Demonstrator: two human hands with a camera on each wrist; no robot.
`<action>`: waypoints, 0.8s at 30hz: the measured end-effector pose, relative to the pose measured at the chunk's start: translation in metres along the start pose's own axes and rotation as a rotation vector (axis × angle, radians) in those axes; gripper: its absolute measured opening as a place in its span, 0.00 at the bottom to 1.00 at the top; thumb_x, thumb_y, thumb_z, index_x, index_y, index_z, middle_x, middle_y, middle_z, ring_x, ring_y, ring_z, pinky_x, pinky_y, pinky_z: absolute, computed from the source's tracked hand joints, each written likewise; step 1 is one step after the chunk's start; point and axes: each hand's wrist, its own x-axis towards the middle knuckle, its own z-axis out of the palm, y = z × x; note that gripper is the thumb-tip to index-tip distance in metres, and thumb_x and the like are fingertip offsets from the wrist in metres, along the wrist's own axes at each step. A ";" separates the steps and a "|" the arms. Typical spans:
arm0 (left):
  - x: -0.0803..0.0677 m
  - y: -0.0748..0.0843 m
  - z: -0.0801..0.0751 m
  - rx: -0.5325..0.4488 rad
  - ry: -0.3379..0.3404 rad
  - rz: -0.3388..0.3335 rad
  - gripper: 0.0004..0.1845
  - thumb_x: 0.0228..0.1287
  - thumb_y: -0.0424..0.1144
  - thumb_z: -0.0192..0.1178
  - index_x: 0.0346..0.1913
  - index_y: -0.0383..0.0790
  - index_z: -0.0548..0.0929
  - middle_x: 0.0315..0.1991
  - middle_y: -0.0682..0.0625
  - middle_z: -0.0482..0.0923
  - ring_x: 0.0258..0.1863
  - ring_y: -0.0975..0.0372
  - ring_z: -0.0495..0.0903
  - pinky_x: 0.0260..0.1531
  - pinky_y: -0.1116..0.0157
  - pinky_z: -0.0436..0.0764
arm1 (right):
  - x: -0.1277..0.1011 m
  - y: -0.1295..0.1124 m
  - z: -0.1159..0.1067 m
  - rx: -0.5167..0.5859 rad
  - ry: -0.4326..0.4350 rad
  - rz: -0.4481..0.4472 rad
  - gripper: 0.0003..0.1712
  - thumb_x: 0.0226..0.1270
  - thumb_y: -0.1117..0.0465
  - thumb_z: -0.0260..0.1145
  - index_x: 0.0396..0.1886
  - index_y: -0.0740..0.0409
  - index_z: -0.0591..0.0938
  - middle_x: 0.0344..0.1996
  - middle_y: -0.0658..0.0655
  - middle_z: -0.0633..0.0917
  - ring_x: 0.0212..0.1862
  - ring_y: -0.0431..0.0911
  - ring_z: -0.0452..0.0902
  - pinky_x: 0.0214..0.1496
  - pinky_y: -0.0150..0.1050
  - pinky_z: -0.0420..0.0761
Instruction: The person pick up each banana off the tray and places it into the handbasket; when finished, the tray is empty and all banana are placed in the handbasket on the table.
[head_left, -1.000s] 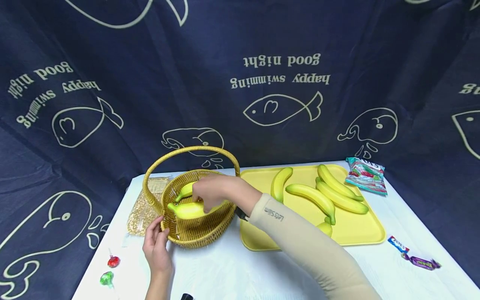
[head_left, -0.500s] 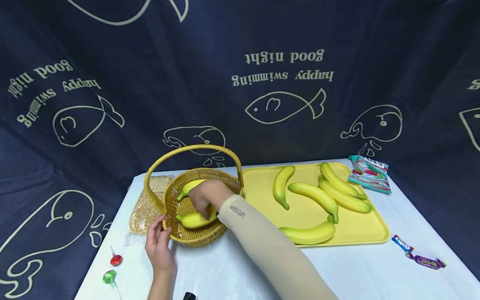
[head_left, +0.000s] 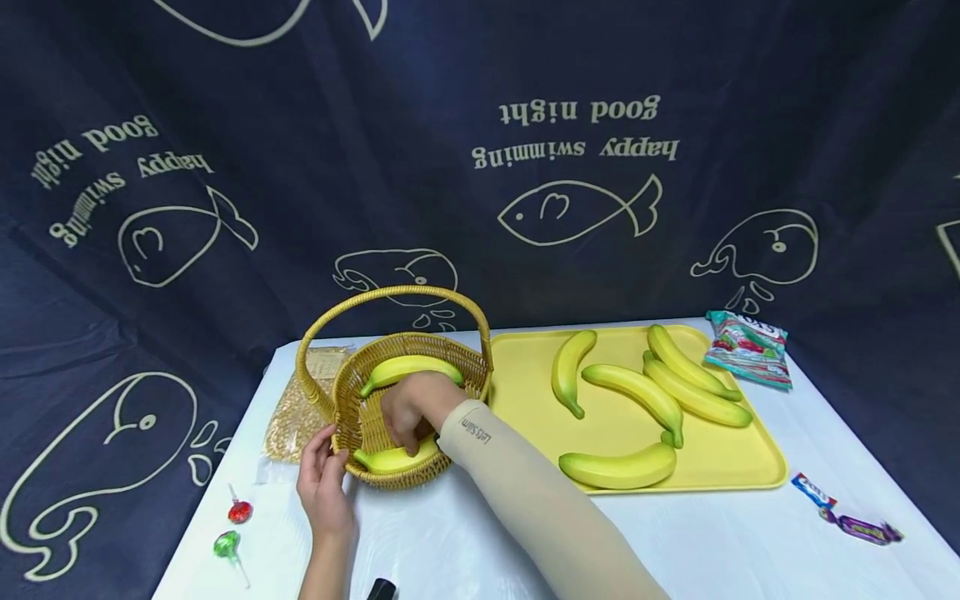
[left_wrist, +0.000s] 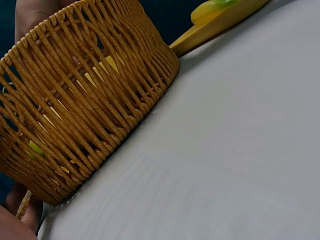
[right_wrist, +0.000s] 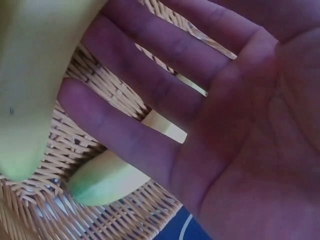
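Note:
My left hand (head_left: 326,487) holds the near left side of the wicker basket (head_left: 405,481), thumb and fingers at its wall. In the left wrist view a bit of that hand (left_wrist: 32,212) shows low by the basket's base. My right hand (head_left: 412,408) is down inside the basket, over the nearer banana (head_left: 386,461). In the right wrist view its fingers (right_wrist: 125,132) are spread and fairly straight, tips at the edge of this banana (right_wrist: 30,85); the thumb is out of sight. Another banana (head_left: 408,367) lies along the basket's far side.
Several bananas lie on a yellow tray (head_left: 517,450), right of the basket. A candy bag (head_left: 750,350), a small blue wrapper (head_left: 813,490) and a purple sweet (head_left: 861,528) sit farther right. A bag of kernels (head_left: 288,425) and two lollipops (head_left: 227,545) are at left.
My right hand has lowered the banana to the near side of the basket, and its fingers now look loosened. The left hand stays at the basket. The view has shifted slightly.

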 end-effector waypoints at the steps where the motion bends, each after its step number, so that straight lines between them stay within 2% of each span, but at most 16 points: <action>1: 0.000 0.000 0.000 -0.008 -0.002 -0.002 0.21 0.61 0.19 0.46 0.58 0.27 0.73 0.58 0.39 0.72 0.58 0.54 0.71 0.44 0.70 0.76 | 0.001 0.000 0.001 -0.007 0.004 0.002 0.06 0.51 0.66 0.76 0.24 0.51 0.86 0.22 0.48 0.81 0.26 0.42 0.73 0.24 0.33 0.71; 6: 0.002 0.000 0.001 0.014 -0.017 0.004 0.21 0.62 0.20 0.46 0.59 0.28 0.73 0.60 0.40 0.71 0.60 0.55 0.70 0.45 0.71 0.75 | 0.000 0.003 0.001 -0.015 0.034 -0.029 0.07 0.49 0.67 0.75 0.23 0.50 0.86 0.21 0.47 0.80 0.24 0.41 0.72 0.24 0.33 0.71; 10: 0.002 0.002 0.001 0.027 -0.029 0.011 0.21 0.63 0.21 0.47 0.59 0.28 0.73 0.62 0.41 0.70 0.63 0.55 0.68 0.46 0.70 0.75 | -0.009 0.013 -0.002 0.001 0.141 -0.109 0.09 0.51 0.64 0.76 0.32 0.50 0.86 0.28 0.44 0.81 0.29 0.39 0.72 0.30 0.33 0.75; 13: 0.002 0.001 0.001 0.035 -0.024 0.009 0.21 0.62 0.21 0.47 0.59 0.29 0.73 0.61 0.41 0.71 0.63 0.55 0.68 0.45 0.70 0.75 | -0.019 0.025 -0.003 -0.017 0.253 -0.176 0.14 0.54 0.60 0.75 0.43 0.49 0.86 0.34 0.42 0.81 0.34 0.37 0.74 0.37 0.32 0.76; 17: 0.001 0.000 0.000 0.044 -0.009 0.002 0.22 0.61 0.21 0.47 0.59 0.31 0.74 0.61 0.43 0.71 0.62 0.55 0.69 0.45 0.70 0.76 | -0.041 0.046 -0.001 -0.067 0.405 -0.226 0.16 0.61 0.56 0.70 0.50 0.46 0.85 0.36 0.41 0.82 0.38 0.35 0.76 0.41 0.32 0.75; 19: 0.001 -0.001 0.000 0.051 -0.003 0.001 0.22 0.61 0.21 0.47 0.59 0.32 0.74 0.61 0.43 0.72 0.62 0.56 0.69 0.45 0.70 0.76 | -0.056 0.058 0.003 -0.092 0.489 -0.245 0.15 0.63 0.55 0.68 0.50 0.45 0.85 0.35 0.41 0.82 0.36 0.34 0.75 0.40 0.32 0.75; 24: 0.000 -0.002 -0.001 0.054 -0.004 0.001 0.22 0.61 0.21 0.47 0.59 0.31 0.74 0.61 0.43 0.71 0.62 0.55 0.69 0.45 0.71 0.76 | -0.086 0.096 0.017 -0.081 0.725 -0.305 0.13 0.62 0.60 0.65 0.47 0.46 0.85 0.33 0.41 0.83 0.33 0.33 0.76 0.37 0.31 0.75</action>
